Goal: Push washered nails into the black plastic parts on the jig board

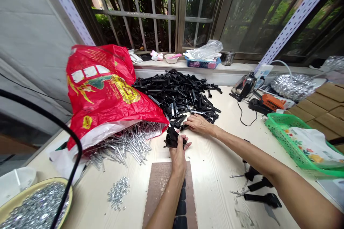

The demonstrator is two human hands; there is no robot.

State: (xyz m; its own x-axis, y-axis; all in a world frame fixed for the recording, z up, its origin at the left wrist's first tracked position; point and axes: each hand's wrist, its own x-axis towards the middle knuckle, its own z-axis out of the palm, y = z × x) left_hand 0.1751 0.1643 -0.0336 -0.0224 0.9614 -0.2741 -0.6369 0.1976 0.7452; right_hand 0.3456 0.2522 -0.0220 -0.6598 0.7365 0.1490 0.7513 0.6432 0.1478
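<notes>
My left hand (178, 147) is closed around a small bunch of black plastic parts (171, 138) above the table, over the far end of a brown board (158, 175). Just beyond it, my right hand (198, 124) reaches to the near edge of a big heap of black plastic parts (180, 93). Its fingertips are bent down at a black part (184, 126) there; whether they grip it is hard to see. Left of my hands, long metal pins (129, 143) spill from a red plastic bag (99, 89).
Small shiny metal pieces (119, 193) lie in a pile near the front, and a yellow bowl (70, 200) of metal washers stands at left. Black parts with metal pins (262, 200) lie under my right forearm. At right are a green basket (292, 154) and an orange tool (271, 102).
</notes>
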